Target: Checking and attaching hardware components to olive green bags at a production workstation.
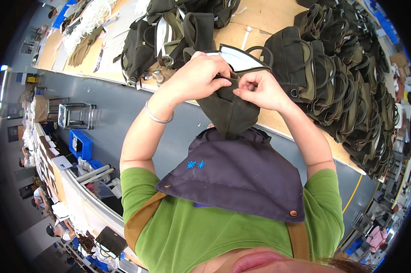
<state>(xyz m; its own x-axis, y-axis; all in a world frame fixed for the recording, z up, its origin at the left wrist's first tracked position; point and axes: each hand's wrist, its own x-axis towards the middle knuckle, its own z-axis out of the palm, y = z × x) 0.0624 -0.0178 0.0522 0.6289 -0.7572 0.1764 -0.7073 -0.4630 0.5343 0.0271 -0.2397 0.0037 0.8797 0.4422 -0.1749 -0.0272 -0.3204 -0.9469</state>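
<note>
A dark olive fabric bag (228, 111) hangs in front of me at the table's edge, its body tapering downward over my apron. My left hand (204, 75) is closed on the bag's upper edge, thumb pressed against the cloth. Close beside it, my right hand (261, 89) pinches the same edge with curled fingers. Whatever small part lies between the fingertips is too hidden to make out. Behind my hands, a bag with a white lining (237, 58) and a dark loop handle rests on the table.
Rows of similar dark bags (337, 86) crowd the wooden table (246, 34) on the right. More bags (178, 34) are piled at the back left, near white strips (89, 22). A metal stool (76, 115) and a blue crate (81, 144) stand on the floor at left.
</note>
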